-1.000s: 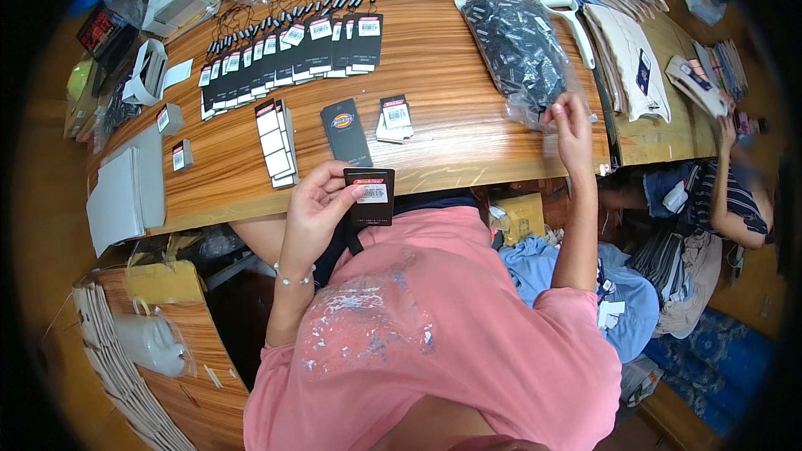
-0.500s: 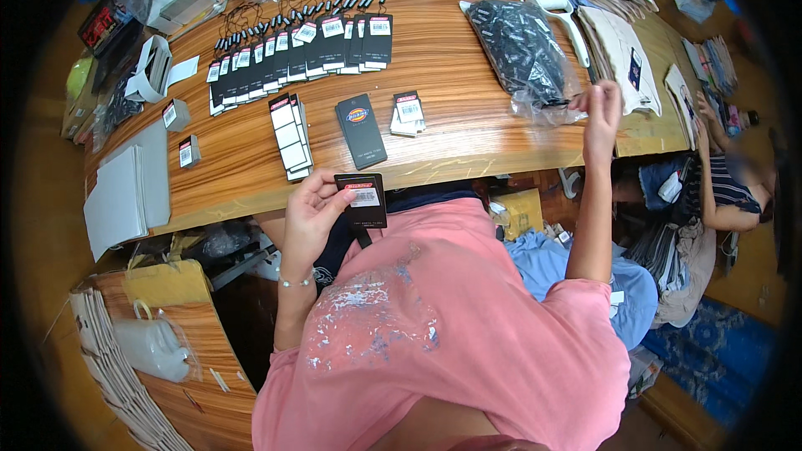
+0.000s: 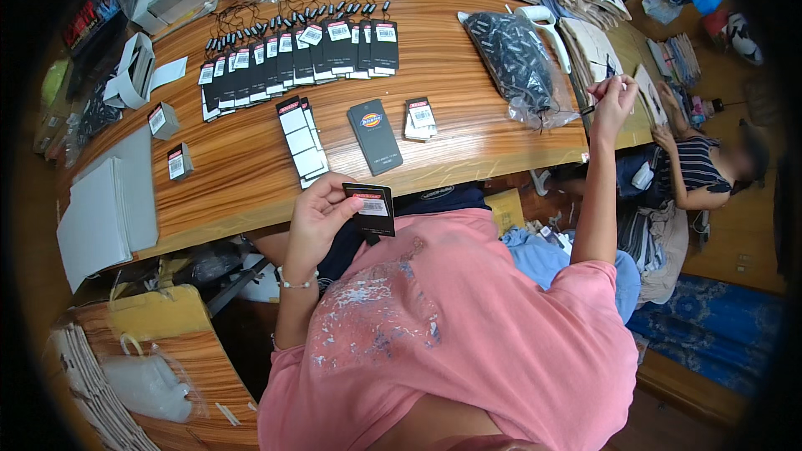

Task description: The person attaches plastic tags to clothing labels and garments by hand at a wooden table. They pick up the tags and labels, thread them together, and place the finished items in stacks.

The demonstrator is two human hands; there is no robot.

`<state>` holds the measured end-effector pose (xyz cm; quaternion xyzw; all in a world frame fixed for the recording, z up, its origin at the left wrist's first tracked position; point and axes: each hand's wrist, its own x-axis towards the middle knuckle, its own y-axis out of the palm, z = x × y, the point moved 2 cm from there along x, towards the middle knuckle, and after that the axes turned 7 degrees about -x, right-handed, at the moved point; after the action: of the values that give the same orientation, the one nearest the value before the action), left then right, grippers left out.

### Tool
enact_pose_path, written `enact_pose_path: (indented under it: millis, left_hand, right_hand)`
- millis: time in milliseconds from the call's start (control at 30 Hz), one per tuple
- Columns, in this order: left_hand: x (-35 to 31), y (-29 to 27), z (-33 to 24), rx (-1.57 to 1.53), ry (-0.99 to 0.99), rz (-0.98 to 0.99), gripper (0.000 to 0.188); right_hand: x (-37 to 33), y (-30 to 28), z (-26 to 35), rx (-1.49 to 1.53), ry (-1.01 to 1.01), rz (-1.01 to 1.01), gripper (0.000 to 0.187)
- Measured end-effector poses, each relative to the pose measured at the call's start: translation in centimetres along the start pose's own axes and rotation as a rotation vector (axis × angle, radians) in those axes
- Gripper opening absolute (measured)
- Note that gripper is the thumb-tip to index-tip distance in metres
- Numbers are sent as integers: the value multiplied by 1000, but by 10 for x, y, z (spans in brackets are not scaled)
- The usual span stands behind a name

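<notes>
My left hand [image 3: 320,215] pinches a black hang tag [image 3: 376,221] with a white barcode sticker, just in front of the table edge. Out to the right, my right hand [image 3: 614,102] has its thumb and fingers closed on a thin black cord [image 3: 588,109]. That hand is beside the mouth of a clear plastic bag [image 3: 511,58] full of black cords with small pale-marked pieces. On the table nearest my left hand lie a stack of white stickers [image 3: 301,138], a stack of dark tags [image 3: 376,138] and a small pile of stickered tags [image 3: 420,119].
A long row of corded black tags [image 3: 292,54] fans across the table's far side. Small sticker blocks [image 3: 179,161] and white sheets [image 3: 96,217] are at left. A white handled tool [image 3: 551,38] and folded garments [image 3: 589,50] lie right. Another person [image 3: 702,163] works at far right.
My right hand has drawn farther from the bag's mouth, with the cord in its fingers. My left hand keeps its hold on the tag. The whole view has shifted slightly.
</notes>
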<state>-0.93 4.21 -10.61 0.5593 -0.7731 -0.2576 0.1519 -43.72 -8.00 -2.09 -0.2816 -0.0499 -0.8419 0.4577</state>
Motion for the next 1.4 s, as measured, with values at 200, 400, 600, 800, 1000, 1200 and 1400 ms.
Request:
enact_pose_path:
  millis: [200, 400, 600, 800, 1000, 1200, 1400]
  left_hand:
    - [8, 12, -5, -56, 34, 56, 14]
    - [13, 25, -34, 66, 253, -110, 14]
    - [-17, 17, -45, 75, 472, -297, 21]
    - [-90, -32, -54, 548, 785, -751, 33]
    - [-111, -208, 89, 107, 534, -1421, 25]
    - [-21, -347, 207, 665, -318, -1127, 41]
    - [-49, -391, 259, 822, -685, -1093, 42]
  right_hand:
    - [-20, 55, 86, 221, 49, 197, 12]
    - [-113, 142, 140, 379, 261, 683, 9]
    - [-177, 208, 161, 166, -80, 1179, 19]
    - [-200, 216, 153, 203, -37, 1352, 21]
    - [-154, 208, 123, 444, 326, 1291, 31]
    - [-116, 186, 134, 413, 426, 1254, 38]
    - [-106, 178, 133, 303, 488, 1170, 36]
